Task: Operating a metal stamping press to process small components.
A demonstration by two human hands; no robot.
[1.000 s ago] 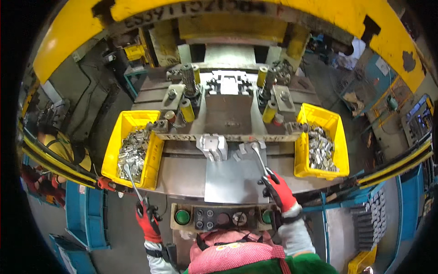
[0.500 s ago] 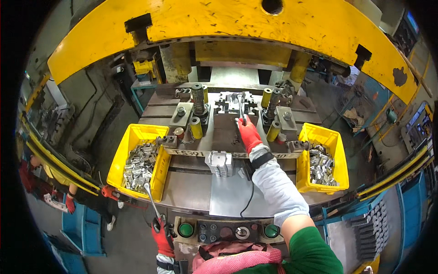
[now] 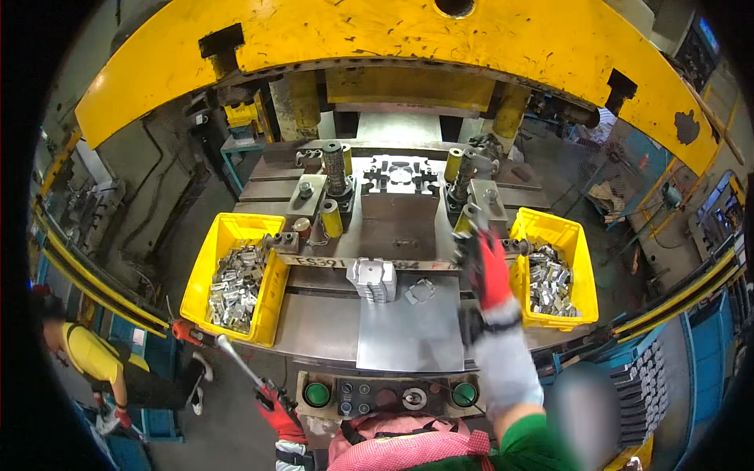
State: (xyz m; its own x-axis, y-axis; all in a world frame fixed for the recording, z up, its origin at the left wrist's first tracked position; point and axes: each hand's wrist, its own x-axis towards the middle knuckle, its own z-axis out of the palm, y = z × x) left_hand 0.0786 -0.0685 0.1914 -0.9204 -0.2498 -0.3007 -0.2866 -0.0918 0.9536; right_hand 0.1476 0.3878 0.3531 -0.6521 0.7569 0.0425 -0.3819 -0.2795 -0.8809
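Observation:
My left hand (image 3: 279,412), in a red and black glove, is closed around a long metal rod tool (image 3: 239,361) with a rounded head, tilted up and left below the left yellow bin. My right hand (image 3: 491,271), gloved alike and smeared by motion, is above the table's right front, left of the right yellow bin. A blurred silver rod tool (image 3: 478,218) sticks up from it. On the smooth metal sheet (image 3: 404,337) lies a flat cut-out metal part (image 3: 420,291), beside a stack of shaped metal parts (image 3: 374,279). Farther back, the die (image 3: 400,176) sits between guide posts.
Small metal pieces fill the left yellow bin (image 3: 276,314) and the right yellow bin (image 3: 581,267). The yellow press ram (image 3: 353,35) spans overhead. A control panel (image 3: 377,397) with green buttons stands before me. A co-worker (image 3: 98,361) bends at the far left.
My right hand has drawn back from the die toward the right bin. A cut-out part now shows beside the stack. My left rod tool has swung left and lower. The co-worker has moved into fuller view.

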